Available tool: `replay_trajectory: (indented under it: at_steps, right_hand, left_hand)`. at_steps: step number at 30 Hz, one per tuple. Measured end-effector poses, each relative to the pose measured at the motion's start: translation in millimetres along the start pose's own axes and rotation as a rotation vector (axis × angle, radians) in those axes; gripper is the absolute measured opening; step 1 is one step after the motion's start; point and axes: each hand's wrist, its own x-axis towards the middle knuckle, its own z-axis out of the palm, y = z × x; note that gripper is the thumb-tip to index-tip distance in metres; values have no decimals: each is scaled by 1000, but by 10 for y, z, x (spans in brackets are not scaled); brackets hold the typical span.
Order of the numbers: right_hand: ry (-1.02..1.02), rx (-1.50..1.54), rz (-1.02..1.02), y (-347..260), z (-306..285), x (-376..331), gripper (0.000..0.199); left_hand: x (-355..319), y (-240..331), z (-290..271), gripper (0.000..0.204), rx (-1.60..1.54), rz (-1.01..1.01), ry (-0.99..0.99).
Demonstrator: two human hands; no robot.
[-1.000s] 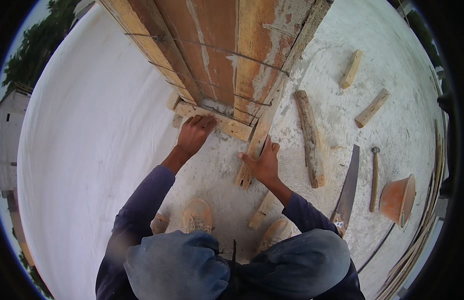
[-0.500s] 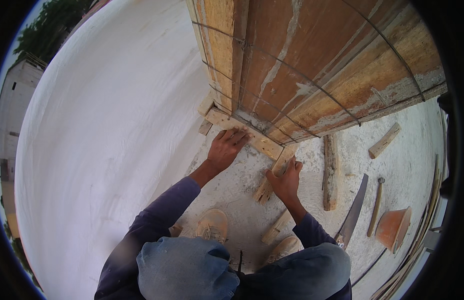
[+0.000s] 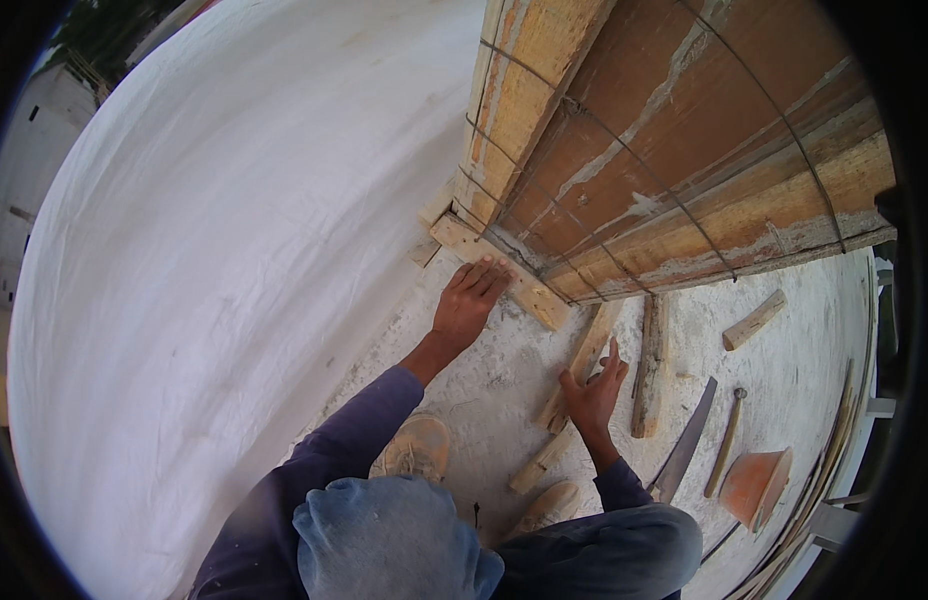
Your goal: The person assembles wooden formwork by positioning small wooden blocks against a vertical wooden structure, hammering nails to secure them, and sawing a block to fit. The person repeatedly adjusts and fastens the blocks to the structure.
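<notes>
My left hand [image 3: 470, 302] lies with its fingers stretched over a short pale board [image 3: 536, 300] at the foot of a wooden column form [image 3: 674, 150]. The board runs along the form's bottom edge. My right hand [image 3: 597, 396] grips a wooden strip [image 3: 587, 343], thumb on one side and fingers on the other. This strip slants on the concrete, with a small gap between it and the board's right end. Wire ties [image 3: 639, 160] wrap around the form.
Loose wood pieces [image 3: 649, 370] lie on the floor [image 3: 484, 400]. A handsaw [image 3: 687, 440], a hammer [image 3: 726, 440] and an orange-brown bucket [image 3: 756, 490] are at the right. White sheeting [image 3: 224, 240] rises on the left. Long thin strips [image 3: 819, 480] line the right edge.
The strip in my right hand has shifted right, away from the board's end. My left hand stays on the board. The whole view has turned slightly.
</notes>
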Motion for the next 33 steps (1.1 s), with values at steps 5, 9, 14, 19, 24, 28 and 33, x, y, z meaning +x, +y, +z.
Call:
replay_trajectory:
  at_steps: [5, 9, 14, 19, 24, 28, 33]
  right_hand:
    - [14, 78, -143, 158, -182, -87, 105]
    - [90, 113, -161, 417, -388, -202, 89]
    - [152, 165, -107, 773, -633, -442, 68]
    - [463, 150, 49, 1481, -963, -634, 57]
    - [537, -319, 161, 3010, -1672, -713, 65]
    - [477, -577, 530, 4141, -2301, -692, 73]
    - [109, -580, 570, 4750, -2632, -610, 75]
  left_hand:
    - [-31, 72, 48, 52, 108, -24, -73]
    - [-13, 60, 90, 40, 141, 17, 15]
    - [23, 18, 87, 36, 196, 60, 7]
    - [34, -24, 48, 34, 128, 40, 4]
    - [43, 34, 32, 26, -113, -94, 136]
    - [15, 78, -7, 30, 41, -51, 185]
    - [7, 120, -37, 22, 8, -64, 189]
